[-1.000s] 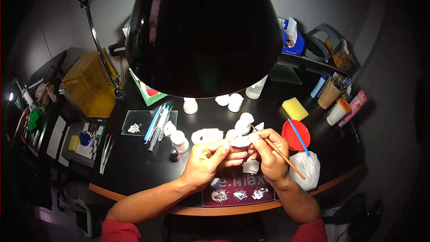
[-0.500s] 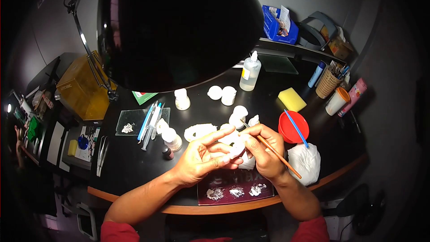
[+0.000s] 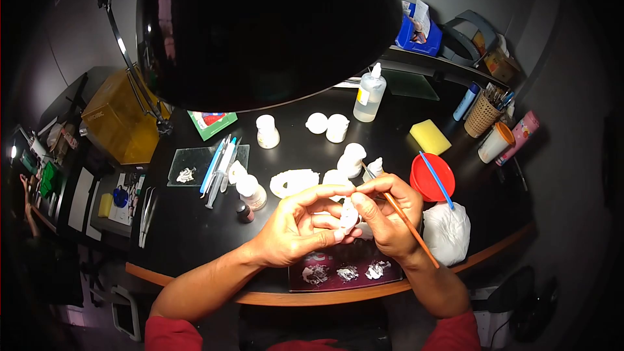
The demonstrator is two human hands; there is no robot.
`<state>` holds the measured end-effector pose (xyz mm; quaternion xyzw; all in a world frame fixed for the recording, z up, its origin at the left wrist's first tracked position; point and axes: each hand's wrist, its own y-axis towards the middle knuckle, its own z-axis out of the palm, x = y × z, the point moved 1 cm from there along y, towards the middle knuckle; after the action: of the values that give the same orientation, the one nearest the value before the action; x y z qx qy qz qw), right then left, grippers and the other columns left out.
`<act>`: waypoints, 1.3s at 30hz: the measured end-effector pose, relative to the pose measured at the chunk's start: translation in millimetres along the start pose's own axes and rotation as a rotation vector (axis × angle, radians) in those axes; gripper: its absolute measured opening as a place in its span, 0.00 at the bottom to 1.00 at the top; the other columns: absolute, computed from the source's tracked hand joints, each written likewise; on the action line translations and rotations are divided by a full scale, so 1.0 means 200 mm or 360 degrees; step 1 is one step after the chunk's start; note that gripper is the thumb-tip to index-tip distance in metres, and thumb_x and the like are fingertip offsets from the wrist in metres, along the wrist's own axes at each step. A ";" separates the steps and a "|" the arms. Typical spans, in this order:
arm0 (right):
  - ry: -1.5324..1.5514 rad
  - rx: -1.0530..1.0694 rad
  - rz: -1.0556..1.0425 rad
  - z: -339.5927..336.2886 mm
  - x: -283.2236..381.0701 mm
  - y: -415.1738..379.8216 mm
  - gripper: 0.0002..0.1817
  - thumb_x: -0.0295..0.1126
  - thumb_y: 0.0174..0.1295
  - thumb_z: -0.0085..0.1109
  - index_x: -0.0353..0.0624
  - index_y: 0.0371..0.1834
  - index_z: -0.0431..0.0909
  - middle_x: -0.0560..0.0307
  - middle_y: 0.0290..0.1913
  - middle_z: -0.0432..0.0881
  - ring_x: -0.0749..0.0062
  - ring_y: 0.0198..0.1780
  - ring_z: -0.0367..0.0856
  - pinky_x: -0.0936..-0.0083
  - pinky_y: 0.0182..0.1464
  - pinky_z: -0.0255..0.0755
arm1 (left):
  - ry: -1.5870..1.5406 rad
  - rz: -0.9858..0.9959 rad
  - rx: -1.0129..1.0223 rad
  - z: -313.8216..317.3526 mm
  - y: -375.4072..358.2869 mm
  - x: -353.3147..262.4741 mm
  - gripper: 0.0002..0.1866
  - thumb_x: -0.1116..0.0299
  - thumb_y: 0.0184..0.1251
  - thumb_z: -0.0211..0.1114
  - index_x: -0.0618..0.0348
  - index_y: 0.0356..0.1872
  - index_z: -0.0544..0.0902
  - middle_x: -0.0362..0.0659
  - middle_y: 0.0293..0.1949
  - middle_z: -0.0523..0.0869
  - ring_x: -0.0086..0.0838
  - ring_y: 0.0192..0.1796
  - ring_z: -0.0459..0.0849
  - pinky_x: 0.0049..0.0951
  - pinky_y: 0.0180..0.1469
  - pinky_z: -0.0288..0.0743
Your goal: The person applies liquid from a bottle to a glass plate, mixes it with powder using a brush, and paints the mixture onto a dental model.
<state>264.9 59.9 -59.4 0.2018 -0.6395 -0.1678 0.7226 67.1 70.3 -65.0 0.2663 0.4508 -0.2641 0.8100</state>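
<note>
My left hand (image 3: 294, 229) grips a small white dental cast (image 3: 350, 213) between thumb and fingers, over the front of the desk. Held in my right hand (image 3: 395, 216) is a thin brown-handled brush (image 3: 414, 233), slanting with its tip up and to the left. The right thumb and index finger meet the cast's upper end and the left fingertips. Beneath the hands lies a dark red pad (image 3: 333, 281) bearing several dabs of white paste (image 3: 348, 273). Just behind is a white arch-shaped cast (image 3: 294, 182). The side of the cast facing away is hidden.
A large black lamp shade (image 3: 266, 32) hangs over the back. White bottles (image 3: 251, 193), a red bowl (image 3: 431, 179) with a blue stick (image 3: 437, 181), crumpled white tissue (image 3: 446, 235), a yellow sponge (image 3: 429, 137) and a clear squeeze bottle (image 3: 369, 99) stand around. A glass slab (image 3: 184, 159) lies left.
The cast has been turned more edge-on, and my right thumb and index finger have closed in on its top. The whole view has shifted slightly. Both hands keep their holds.
</note>
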 end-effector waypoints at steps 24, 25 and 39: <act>-0.0492 0.0144 -0.0677 -0.05 0.15 -0.02 0.11 0.18 0.61 0.63 0.36 0.46 0.84 0.51 0.37 0.89 0.64 0.45 0.82 0.67 0.51 0.77 | 0.0010 0.0060 -0.0112 -0.01 0.00 -0.06 0.32 0.85 0.70 0.69 0.68 0.73 0.69 0.53 0.58 0.81 0.37 0.59 0.89 0.35 0.63 0.85; -0.0550 0.0171 -0.0708 -0.04 0.17 -0.01 0.10 0.19 0.60 0.67 0.37 0.44 0.85 0.53 0.35 0.89 0.63 0.45 0.82 0.66 0.53 0.77 | 0.0008 0.0081 -0.0124 -0.01 0.00 -0.06 0.32 0.85 0.69 0.69 0.68 0.73 0.69 0.53 0.58 0.81 0.37 0.59 0.88 0.35 0.63 0.86; -0.0170 0.0172 -0.0494 0.02 0.10 -0.06 0.06 0.18 0.59 0.64 0.33 0.39 0.81 0.49 0.33 0.84 0.45 0.55 0.90 0.64 0.50 0.85 | 0.0027 0.0136 -0.0107 -0.02 0.00 -0.07 0.33 0.83 0.69 0.70 0.70 0.74 0.69 0.53 0.57 0.82 0.34 0.56 0.88 0.33 0.61 0.85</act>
<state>263.8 39.4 -48.3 0.3275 -0.6462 -0.2534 0.6411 58.0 75.6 -54.5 0.2603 0.4546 -0.2117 0.8251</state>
